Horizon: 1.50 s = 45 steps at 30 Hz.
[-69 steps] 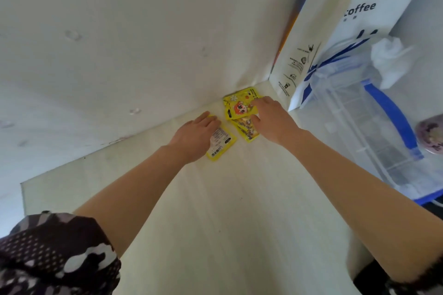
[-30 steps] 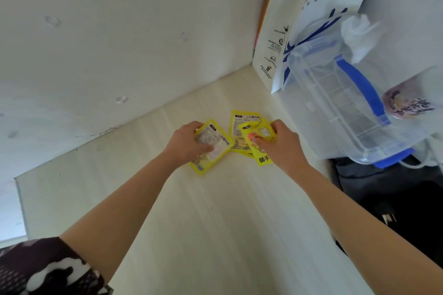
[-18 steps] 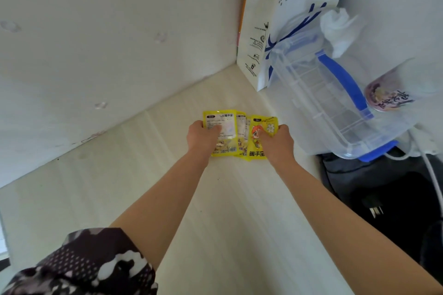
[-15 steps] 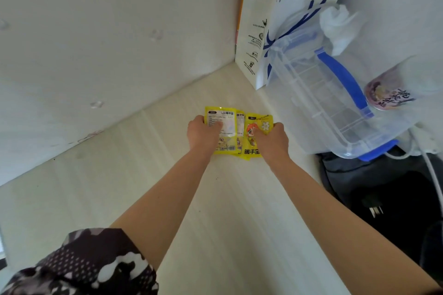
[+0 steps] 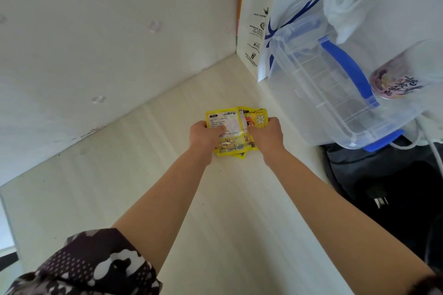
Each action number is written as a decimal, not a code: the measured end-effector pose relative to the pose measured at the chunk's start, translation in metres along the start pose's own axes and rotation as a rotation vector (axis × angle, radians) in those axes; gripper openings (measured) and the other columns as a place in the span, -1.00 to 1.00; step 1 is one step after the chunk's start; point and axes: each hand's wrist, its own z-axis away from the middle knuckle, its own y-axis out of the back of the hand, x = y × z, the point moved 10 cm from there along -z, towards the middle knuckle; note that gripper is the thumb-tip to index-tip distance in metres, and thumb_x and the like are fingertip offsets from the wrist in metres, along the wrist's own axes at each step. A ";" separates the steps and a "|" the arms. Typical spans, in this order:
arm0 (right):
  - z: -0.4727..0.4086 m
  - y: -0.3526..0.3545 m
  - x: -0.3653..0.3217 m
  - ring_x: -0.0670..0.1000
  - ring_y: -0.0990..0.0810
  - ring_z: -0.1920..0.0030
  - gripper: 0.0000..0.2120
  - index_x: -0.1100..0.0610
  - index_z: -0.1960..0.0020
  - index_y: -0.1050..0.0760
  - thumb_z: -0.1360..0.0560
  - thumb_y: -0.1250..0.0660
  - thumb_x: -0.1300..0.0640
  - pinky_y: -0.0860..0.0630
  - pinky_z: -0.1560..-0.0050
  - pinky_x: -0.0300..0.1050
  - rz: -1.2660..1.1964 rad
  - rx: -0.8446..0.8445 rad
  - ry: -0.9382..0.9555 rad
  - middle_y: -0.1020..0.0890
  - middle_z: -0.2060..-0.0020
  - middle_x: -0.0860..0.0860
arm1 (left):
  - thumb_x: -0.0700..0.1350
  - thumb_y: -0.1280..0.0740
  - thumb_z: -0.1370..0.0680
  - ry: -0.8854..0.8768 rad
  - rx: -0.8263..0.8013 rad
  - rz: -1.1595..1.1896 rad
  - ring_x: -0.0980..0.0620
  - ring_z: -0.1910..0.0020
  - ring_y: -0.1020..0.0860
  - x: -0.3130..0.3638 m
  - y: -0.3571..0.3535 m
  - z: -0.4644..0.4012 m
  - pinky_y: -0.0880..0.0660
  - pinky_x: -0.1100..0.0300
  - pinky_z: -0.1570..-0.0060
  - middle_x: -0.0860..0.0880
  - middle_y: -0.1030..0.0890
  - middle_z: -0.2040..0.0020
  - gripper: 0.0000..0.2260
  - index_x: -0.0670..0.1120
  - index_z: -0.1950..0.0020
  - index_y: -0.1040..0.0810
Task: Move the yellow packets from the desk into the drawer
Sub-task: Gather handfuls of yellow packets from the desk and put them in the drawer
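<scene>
Gathered now into one overlapping stack: packets, spread apart near the back corner moments ago, pulled away from the wall and squared up. Left hand pinching the stack's left edge, right hand gripping the right. Held just above the desk, or perhaps touching it. Probably ready to carry; no drawer in view yet.

both hands grip yellow packets

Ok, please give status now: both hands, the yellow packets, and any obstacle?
Left hand and right hand both grip the yellow packets, bunched over the desk. Drawer not in view. Clear plastic box close on the right.
</scene>
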 end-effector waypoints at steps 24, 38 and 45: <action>0.024 -0.012 0.021 0.21 -0.67 -0.04 -0.81 0.14 -0.08 -0.54 -0.47 -0.41 0.21 -0.57 -0.09 0.27 -0.260 -0.260 -0.143 -0.67 -0.04 0.18 | -0.33 -0.38 -0.50 0.092 -0.174 0.237 -0.22 0.05 -0.66 -0.024 0.032 0.024 -0.63 -0.10 0.09 -0.26 -0.64 -0.10 -0.73 -0.28 -0.19 -0.53; 0.172 0.037 0.113 0.19 -0.66 -0.03 -0.82 0.11 -0.15 -0.53 -0.55 -0.31 0.24 -0.60 -0.03 0.14 -0.385 -0.349 -0.092 -0.68 -0.03 0.15 | -0.34 -0.34 -0.52 0.113 -0.193 0.381 -0.25 -0.03 -0.64 -0.127 0.090 0.158 -0.59 -0.23 0.03 -0.26 -0.62 -0.17 -0.69 -0.25 -0.27 -0.48; 0.237 0.055 0.175 0.18 -0.66 -0.04 -0.79 0.11 -0.17 -0.53 -0.56 -0.30 0.24 -0.62 0.02 0.13 -0.412 -0.357 -0.102 -0.68 -0.04 0.13 | -0.34 -0.32 -0.54 0.121 -0.181 0.434 -0.24 -0.02 -0.65 -0.189 0.097 0.227 -0.61 -0.21 0.09 -0.26 -0.61 -0.19 -0.70 -0.24 -0.28 -0.47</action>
